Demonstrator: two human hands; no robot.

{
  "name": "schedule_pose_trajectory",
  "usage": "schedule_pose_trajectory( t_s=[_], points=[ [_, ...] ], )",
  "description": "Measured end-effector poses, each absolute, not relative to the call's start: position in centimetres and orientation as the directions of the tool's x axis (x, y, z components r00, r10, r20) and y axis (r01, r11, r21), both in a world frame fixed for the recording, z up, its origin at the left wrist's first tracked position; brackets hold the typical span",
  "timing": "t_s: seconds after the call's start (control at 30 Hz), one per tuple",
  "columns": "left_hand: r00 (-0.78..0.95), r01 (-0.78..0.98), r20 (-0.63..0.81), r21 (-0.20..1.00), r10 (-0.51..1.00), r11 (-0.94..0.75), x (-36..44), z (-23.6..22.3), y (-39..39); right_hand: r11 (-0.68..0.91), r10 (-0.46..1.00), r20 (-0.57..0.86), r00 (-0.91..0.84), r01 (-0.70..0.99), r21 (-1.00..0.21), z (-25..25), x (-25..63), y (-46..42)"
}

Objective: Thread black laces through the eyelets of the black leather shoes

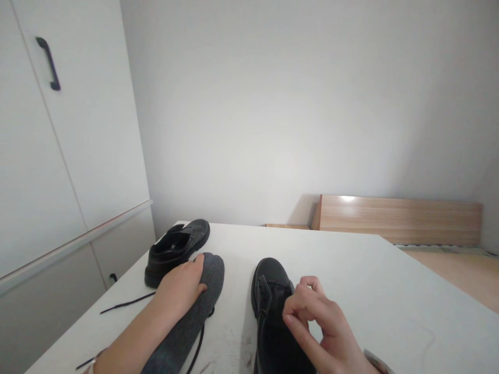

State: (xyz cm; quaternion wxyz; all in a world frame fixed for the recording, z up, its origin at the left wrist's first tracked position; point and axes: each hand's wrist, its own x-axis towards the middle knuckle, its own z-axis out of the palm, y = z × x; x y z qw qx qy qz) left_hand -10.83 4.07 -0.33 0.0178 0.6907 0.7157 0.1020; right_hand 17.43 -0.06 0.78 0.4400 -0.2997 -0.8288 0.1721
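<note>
My left hand (pixel 183 285) grips a long dark grey insole (pixel 213 275) near its rounded end, thumb lying on its upper face. Beyond that hand a black lace-up shoe (pixel 175 249) rests on the white table, its tongue raised. A second black shoe (pixel 271 272) points away from me at the middle, its near end cut off by the frame. Over this shoe's right side hovers my right hand (pixel 323 322), fingers curled in and thumb meeting the index finger. Whatever might be pinched there is hidden.
Black laces (pixel 128 303) trail over the white table (pixel 351 270) at the left and beside the insole. A white cabinet (pixel 78 130) with dark handles stands to the left. Behind the table's right side are a wooden headboard (pixel 397 218) and a tan bed surface (pixel 448 267).
</note>
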Motion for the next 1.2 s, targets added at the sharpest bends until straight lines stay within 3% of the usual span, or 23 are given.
schedule_pose_trajectory(
  t_s=[0.13, 0.23, 0.33, 0.4, 0.5, 0.6, 0.67, 0.73, 0.8, 0.87, 0.93, 0.97, 1.03, 1.2],
  points=[
    [-0.014, 0.948, 0.218, 0.313, 0.976, -0.057, -10.2, 0.4, 4.2, 0.79, 0.613, 0.582, -0.535, 0.409, -0.456, 1.1, 18.4, 0.3],
    [-0.002, 0.886, 0.301, 0.442, 0.954, -0.138, -9.3, 1.7, 3.6, 0.748, 0.663, 0.56, -0.497, 0.452, -0.485, 1.3, 19.1, 0.2],
    [-0.018, 0.533, 0.359, 0.793, 0.933, -0.295, -7.9, 2.4, 2.6, 0.682, 0.731, 0.515, -0.448, 0.492, -0.541, 2.2, 18.9, -0.5],
    [-0.024, 0.165, 0.385, 0.912, 0.923, -0.376, -6.4, 2.6, 1.8, 0.664, 0.748, 0.496, -0.441, 0.489, -0.566, 3.0, 18.1, -1.0],
    [-0.023, -0.135, 0.423, 0.896, 0.906, -0.423, -3.5, 3.0, 0.2, 0.666, 0.744, 0.462, -0.482, 0.483, -0.568, 4.2, 16.3, -1.7],
    [0.038, -0.27, 0.403, 0.885, 0.915, -0.378, -1.2, 4.1, -1.4, 0.626, 0.779, 0.4, -0.483, 0.554, -0.549, 5.4, 15.1, -2.4],
    [0.148, -0.328, 0.42, 0.875, 0.895, -0.356, -0.4, 5.2, -2.2, 0.596, 0.803, 0.431, -0.413, 0.562, -0.573, 6.2, 15.3, -2.9],
    [0.291, -0.282, 0.482, 0.869, 0.827, -0.407, 0.0, 6.2, -2.3, 0.593, 0.805, 0.485, -0.343, 0.514, -0.62, 7.0, 16.4, -3.2],
    [0.437, -0.015, 0.487, 0.845, 0.756, -0.535, 0.2, 6.8, -1.9, 0.572, 0.819, 0.493, -0.294, 0.474, -0.669, 7.6, 18.0, -3.2],
    [0.551, 0.415, 0.368, 0.658, 0.749, -0.629, 0.8, 6.8, -1.3, 0.502, 0.864, 0.452, -0.224, 0.464, -0.73, 8.0, 19.4, -3.3],
    [0.587, 0.685, 0.216, 0.38, 0.78, -0.621, 1.9, 6.3, -0.5, 0.393, 0.92, 0.347, -0.183, 0.434, -0.811, 8.0, 20.4, -3.5],
    [0.587, 0.744, 0.156, 0.284, 0.795, -0.605, 2.5, 5.8, -0.2, 0.325, 0.944, 0.269, -0.193, 0.394, -0.86, 7.9, 20.6, -3.7],
    [0.572, 0.79, 0.095, 0.203, 0.814, -0.579, 3.9, 5.0, 0.3, 0.183, 0.955, 0.108, -0.275, 0.264, -0.947, 7.6, 20.5, -4.1],
    [0.529, 0.819, 0.096, 0.202, 0.843, -0.537, 5.5, 4.1, 1.0, -0.039, 0.935, -0.052, -0.349, 0.046, -0.998, 6.6, 19.7, -4.2]
  ],
)
